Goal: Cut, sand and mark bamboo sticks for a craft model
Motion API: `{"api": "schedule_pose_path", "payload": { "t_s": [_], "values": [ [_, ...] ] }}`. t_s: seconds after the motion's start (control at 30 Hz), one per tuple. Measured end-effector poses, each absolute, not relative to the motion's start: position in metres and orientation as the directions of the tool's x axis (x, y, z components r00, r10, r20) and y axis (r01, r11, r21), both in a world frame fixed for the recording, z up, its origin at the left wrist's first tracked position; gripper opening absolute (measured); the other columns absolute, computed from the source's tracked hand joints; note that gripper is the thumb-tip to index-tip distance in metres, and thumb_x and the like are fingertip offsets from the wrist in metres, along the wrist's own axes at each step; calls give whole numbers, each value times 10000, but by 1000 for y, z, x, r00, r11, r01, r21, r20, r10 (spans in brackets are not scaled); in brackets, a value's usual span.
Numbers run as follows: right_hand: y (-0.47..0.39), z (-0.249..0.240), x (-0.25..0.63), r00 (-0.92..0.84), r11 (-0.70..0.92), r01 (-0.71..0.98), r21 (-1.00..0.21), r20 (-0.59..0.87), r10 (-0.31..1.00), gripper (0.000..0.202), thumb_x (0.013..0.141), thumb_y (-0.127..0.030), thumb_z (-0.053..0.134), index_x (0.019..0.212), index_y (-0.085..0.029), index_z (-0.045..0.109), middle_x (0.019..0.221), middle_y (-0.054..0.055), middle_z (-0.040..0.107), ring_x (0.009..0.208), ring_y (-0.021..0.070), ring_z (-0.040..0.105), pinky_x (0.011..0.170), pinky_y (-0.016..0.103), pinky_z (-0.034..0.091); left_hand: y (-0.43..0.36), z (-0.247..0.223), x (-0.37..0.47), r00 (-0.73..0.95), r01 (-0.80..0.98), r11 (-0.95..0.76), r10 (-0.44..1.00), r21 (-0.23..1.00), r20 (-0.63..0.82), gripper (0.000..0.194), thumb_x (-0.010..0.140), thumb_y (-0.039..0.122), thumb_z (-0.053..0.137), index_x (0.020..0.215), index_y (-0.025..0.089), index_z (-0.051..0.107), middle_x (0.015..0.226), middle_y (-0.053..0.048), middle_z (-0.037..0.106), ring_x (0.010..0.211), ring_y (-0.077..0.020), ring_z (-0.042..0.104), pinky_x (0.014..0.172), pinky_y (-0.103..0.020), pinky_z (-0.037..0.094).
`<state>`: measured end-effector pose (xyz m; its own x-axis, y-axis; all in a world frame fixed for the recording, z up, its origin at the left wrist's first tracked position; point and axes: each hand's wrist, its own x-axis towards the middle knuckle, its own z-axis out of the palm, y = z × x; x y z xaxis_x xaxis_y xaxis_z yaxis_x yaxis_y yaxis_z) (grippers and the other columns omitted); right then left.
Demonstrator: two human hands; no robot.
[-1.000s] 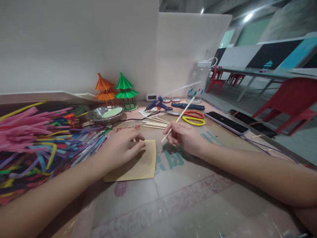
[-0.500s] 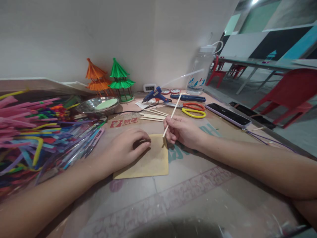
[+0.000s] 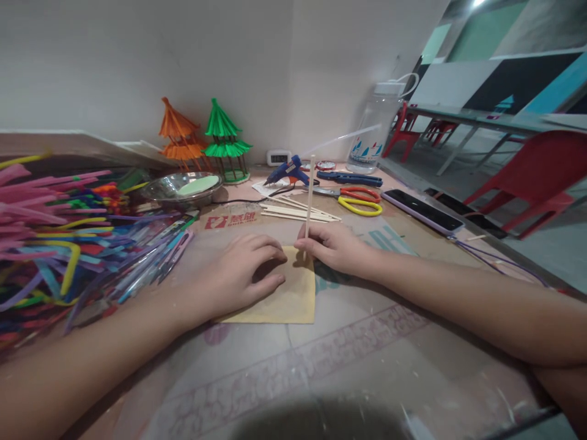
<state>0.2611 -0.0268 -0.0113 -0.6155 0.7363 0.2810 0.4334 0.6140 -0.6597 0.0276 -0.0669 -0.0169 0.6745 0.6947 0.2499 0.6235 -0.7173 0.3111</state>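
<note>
Upright between the thumb and fingers of my right hand (image 3: pixel 332 246) is a thin pale wooden stick (image 3: pixel 310 192). Its lower end is at the back right part of a yellowish square sheet (image 3: pixel 288 302); whether it touches the sheet I cannot tell. My left hand (image 3: pixel 245 269) rests over the left part of that sheet, thumb and fingers apart, holding nothing. Behind the hands lie several loose wooden sticks (image 3: pixel 293 212). Past them are a blue glue gun (image 3: pixel 287 171) and scissors with red and yellow handles (image 3: pixel 362 200).
Pipe cleaners (image 3: pixel 50 244) in many colours crowd the left side. Behind stand a metal bowl (image 3: pixel 158 190), an orange model (image 3: pixel 181 137), a green model (image 3: pixel 227 146) and a clear bottle (image 3: pixel 369 131). A phone (image 3: pixel 424 211) and blue-handled cutters (image 3: pixel 351 179) lie at the right.
The stick in my right hand has gone from slanted to upright, and its lower end now sits over the sheet's back right part. My left hand has barely moved.
</note>
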Motion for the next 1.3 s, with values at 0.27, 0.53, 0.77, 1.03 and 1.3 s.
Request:
{"api": "schedule_pose_path", "payload": {
  "t_s": [0.27,0.53,0.77,1.03,1.3],
  "values": [
    [-30,-10,263,-664,696,461,-551,307,682,259,960,-362,499,793,-195,605,701,20,668,650,150,582,637,255,388,-65,-16,28,697,606,-737,673,300,248,289,962,382,532,1170,233,666,1189,-82,648,1131,-251,578,983,-416,468],
    [-29,-11,259,-681,731,502,-462,310,663,236,968,-314,484,818,-191,618,727,31,667,675,157,583,662,260,381,-64,-17,28,704,611,-745,666,266,247,268,967,378,535,1138,211,657,1150,-70,643,1100,-234,573,966,-402,464],
    [-29,-12,259,-697,740,497,-453,300,652,215,967,-288,484,831,-190,620,767,41,689,722,171,620,677,262,386,-65,-15,29,695,623,-733,679,272,237,275,978,400,513,1129,215,651,1150,-75,635,1101,-239,569,967,-407,461],
    [-30,-14,258,-708,748,483,-456,299,640,210,969,-254,468,852,-177,625,791,51,705,738,172,637,697,262,415,-65,-18,29,700,615,-741,670,269,245,276,979,401,511,1119,209,650,1142,-79,628,1087,-239,565,949,-409,466],
    [-34,-11,259,-722,749,489,-447,274,635,203,966,-219,465,874,-178,641,806,47,723,749,165,650,706,256,427,-65,-17,29,701,602,-750,661,274,268,263,975,386,515,1077,197,666,1111,-77,638,1064,-238,576,928,-407,471]
  ]
}}
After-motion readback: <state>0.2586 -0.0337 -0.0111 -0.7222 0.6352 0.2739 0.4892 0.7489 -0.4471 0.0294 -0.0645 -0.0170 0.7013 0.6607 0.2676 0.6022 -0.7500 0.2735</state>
